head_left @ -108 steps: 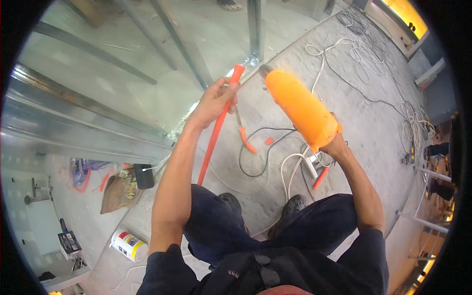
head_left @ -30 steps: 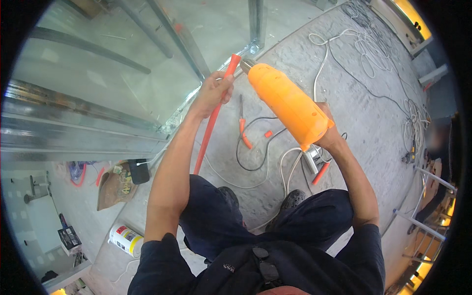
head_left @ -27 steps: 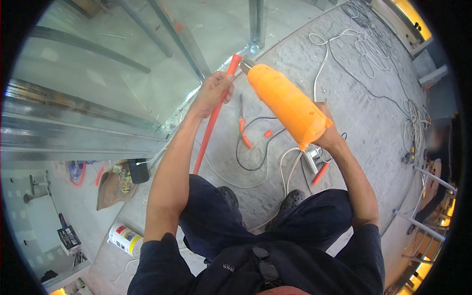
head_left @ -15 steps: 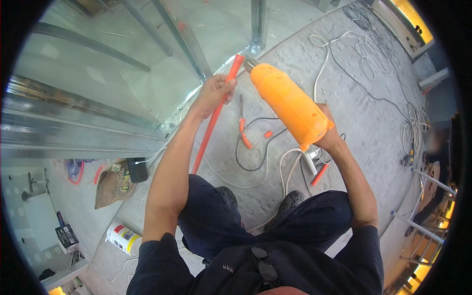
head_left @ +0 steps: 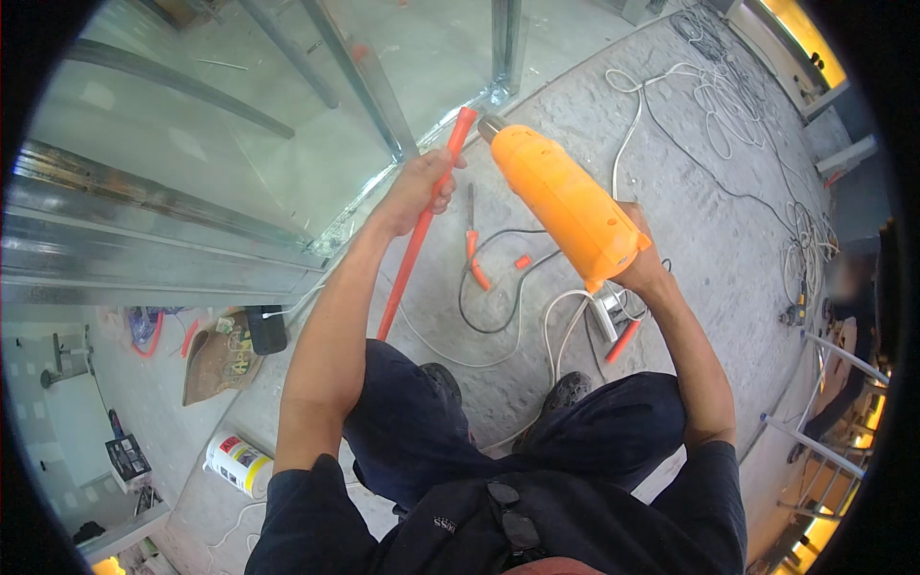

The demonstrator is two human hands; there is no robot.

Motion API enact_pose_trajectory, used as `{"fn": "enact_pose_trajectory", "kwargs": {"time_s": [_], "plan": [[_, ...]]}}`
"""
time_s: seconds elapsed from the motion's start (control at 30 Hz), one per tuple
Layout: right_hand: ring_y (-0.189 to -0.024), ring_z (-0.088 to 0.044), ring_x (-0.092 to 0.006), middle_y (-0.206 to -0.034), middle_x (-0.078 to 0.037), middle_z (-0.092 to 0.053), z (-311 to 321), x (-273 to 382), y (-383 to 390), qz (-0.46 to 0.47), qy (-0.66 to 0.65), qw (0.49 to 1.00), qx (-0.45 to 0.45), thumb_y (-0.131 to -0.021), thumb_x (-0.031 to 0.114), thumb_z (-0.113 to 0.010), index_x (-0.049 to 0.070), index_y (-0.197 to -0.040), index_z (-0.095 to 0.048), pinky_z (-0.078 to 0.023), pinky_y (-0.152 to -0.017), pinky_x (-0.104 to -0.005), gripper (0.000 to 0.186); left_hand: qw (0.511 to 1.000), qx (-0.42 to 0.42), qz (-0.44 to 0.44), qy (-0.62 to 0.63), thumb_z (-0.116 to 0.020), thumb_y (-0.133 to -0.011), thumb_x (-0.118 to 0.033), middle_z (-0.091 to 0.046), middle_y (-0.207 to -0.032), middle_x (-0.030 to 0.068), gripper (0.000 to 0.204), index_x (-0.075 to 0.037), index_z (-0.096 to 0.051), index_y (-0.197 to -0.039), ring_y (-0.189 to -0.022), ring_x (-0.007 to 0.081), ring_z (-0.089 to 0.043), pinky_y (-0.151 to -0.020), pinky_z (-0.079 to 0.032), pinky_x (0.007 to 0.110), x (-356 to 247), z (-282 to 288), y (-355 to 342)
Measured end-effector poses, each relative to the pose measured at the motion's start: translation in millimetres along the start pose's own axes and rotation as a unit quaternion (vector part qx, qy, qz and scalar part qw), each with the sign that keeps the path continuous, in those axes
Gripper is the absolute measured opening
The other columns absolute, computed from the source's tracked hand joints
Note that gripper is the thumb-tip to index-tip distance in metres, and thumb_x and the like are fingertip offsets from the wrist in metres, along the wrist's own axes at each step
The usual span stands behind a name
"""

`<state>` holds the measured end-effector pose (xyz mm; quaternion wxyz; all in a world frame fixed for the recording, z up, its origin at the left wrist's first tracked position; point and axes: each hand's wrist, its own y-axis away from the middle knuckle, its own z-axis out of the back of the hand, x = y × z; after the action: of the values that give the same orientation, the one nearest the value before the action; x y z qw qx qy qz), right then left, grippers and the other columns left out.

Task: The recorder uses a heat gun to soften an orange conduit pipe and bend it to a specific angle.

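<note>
Closed around a long orange-red plastic pipe (head_left: 410, 264) is my left hand (head_left: 425, 190), a little below the pipe's flared upper end. My right hand (head_left: 640, 251) grips an orange heat gun (head_left: 561, 192); the gun's body hides most of the fingers. Its metal nozzle (head_left: 492, 127) points at the flared end, slightly apart from it. On the floor between the two lie a tool with a thin shaft (head_left: 471, 213), a short bent orange piece (head_left: 481, 278) and a small orange offcut (head_left: 522, 261).
Metal studs (head_left: 359, 81) stand at the upper left. White and dark cables (head_left: 709, 91) sprawl over the concrete floor at the right. A white bucket (head_left: 237, 464) lies at the lower left, near a brown bag (head_left: 218, 362). Another person (head_left: 853, 316) is by a metal ladder (head_left: 834, 441) at the right.
My left fingers have shifted on the pipe, the thumb now lying across it differently. The heat gun has moved very slightly to the right.
</note>
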<state>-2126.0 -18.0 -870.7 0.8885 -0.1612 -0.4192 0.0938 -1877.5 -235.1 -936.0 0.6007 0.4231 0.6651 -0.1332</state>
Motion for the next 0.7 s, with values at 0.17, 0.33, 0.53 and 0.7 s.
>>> {"fn": "enact_pose_trajectory", "kwargs": {"time_s": [0.17, 0.33, 0.53, 0.7], "plan": [[-0.081, -0.073, -0.0332, -0.092, -0.013, -0.075, 4.2, -5.3, 3.7, -0.031, 0.036, 0.998, 0.048, -0.069, 0.021, -0.088, 0.004, -0.109, -0.069, -0.055, -0.072, -0.0388, 0.047, 0.999, -0.015, -0.022, -0.038, -0.059, -0.106, -0.037, -0.050, -0.072, -0.0022, 0.032, -0.006, -0.055, -0.115, -0.059, 0.0075, -0.045, -0.055, -0.039, 0.024, 2.8, -2.0, -0.8], [-0.083, -0.073, -0.0325, -0.095, -0.013, -0.075, 3.4, -5.8, 4.3, -0.010, 0.045, 0.998, 0.048, -0.068, 0.020, -0.089, 0.005, -0.109, -0.069, -0.056, -0.073, -0.0387, 0.048, 0.998, -0.002, -0.036, -0.052, -0.059, -0.106, -0.036, -0.054, -0.074, -0.0008, 0.032, -0.005, -0.055, -0.114, -0.061, 0.0093, -0.047, -0.058, -0.042, 0.024, 1.9, -3.3, 1.2], [-0.084, -0.074, -0.0323, -0.095, -0.013, -0.075, 4.3, -4.9, 3.6, -0.008, 0.042, 0.998, 0.053, -0.069, 0.020, -0.088, 0.004, -0.110, -0.069, -0.056, -0.073, -0.0385, 0.048, 0.999, 0.013, 0.008, -0.042, -0.053, -0.109, -0.039, -0.054, -0.074, -0.0019, 0.036, -0.005, -0.058, -0.118, -0.062, 0.0076, -0.047, -0.059, -0.042, 0.023, 2.6, 4.3, -0.4], [-0.082, -0.073, -0.0329, -0.094, -0.013, -0.075, 2.2, -6.4, 4.5, -0.013, 0.018, 0.999, 0.042, -0.070, 0.019, -0.087, 0.004, -0.109, -0.069, -0.056, -0.073, -0.0386, 0.045, 1.000, -0.007, 0.007, -0.030, -0.052, -0.109, -0.039, -0.052, -0.073, -0.0027, 0.034, -0.006, -0.057, -0.115, -0.061, 0.0072, -0.045, -0.058, -0.040, 0.022, 5.4, 5.9, -4.1]]}}
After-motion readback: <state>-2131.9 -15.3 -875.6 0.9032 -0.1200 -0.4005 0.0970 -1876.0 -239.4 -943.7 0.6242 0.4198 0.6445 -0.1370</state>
